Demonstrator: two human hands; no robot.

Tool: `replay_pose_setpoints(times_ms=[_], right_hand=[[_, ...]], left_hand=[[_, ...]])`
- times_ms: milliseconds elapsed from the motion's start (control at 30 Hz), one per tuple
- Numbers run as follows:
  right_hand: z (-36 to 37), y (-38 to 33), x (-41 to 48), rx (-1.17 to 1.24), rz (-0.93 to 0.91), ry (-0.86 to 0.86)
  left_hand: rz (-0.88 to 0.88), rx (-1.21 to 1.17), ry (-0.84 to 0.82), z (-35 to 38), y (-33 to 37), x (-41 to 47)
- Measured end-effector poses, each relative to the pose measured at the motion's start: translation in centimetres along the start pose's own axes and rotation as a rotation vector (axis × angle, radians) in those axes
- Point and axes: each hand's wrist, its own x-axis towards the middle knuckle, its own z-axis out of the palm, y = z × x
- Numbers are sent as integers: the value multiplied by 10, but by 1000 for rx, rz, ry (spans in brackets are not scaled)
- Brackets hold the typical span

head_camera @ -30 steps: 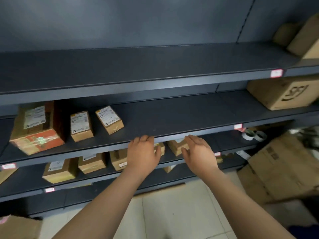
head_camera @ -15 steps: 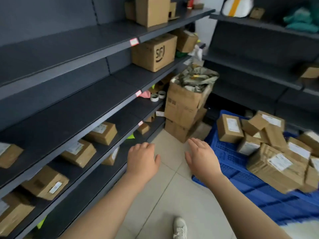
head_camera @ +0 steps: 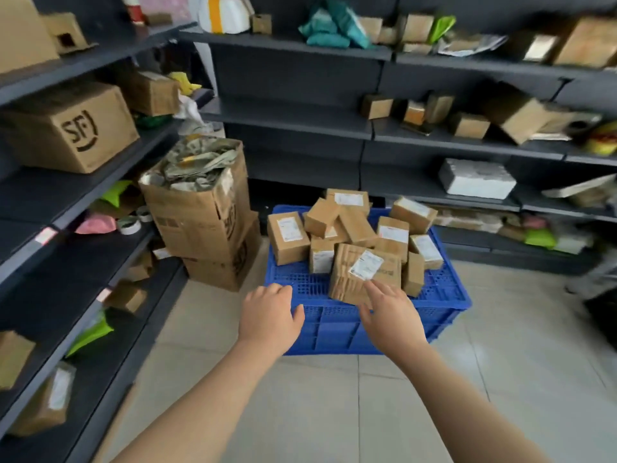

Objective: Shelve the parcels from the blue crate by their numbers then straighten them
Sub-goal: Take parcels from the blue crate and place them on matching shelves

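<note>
View has swung from the left shelves (head_camera: pixel 40 195) onto the blue perforated plastic crate (head_camera: pixel 334 329) of boxy cardboard parcels (head_camera: pixel 357 228); left hand (head_camera: pixel 268 317) and right hand (head_camera: pixel 392 320) hover, fingers loose, empty.

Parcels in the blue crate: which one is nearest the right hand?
The big creased parcel at the front of the pile, with the tilted white label. The right hand has its fingertips over its lower edge; the smaller parcels all lie behind it.
</note>
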Motion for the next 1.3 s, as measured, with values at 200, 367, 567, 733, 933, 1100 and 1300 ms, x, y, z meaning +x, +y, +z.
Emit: replay_pose_setpoints(times_ms=[200,367,567,733,933,1100,1300], right_hand=[[5,110,31,19,108,-35],[20,165,63,80,164,-63],[46,203,118,121,226,-140],[62,220,168,118,283,-217],[95,248,208,196,350,-301],[138,272,223,261,401,-398],[190,287,231,351,410,-478]], left_hand=[[7,-12,-91,42,82,58],[-28,-5,-162,69,109,100],[-67,-43,-271,106,121,162],[-145,-87,-373,136,123,211],[-193,-73,-440,168,122,251],[-288,-111,-506,206,122,276],[-371,-184,-532,264,118,297]])
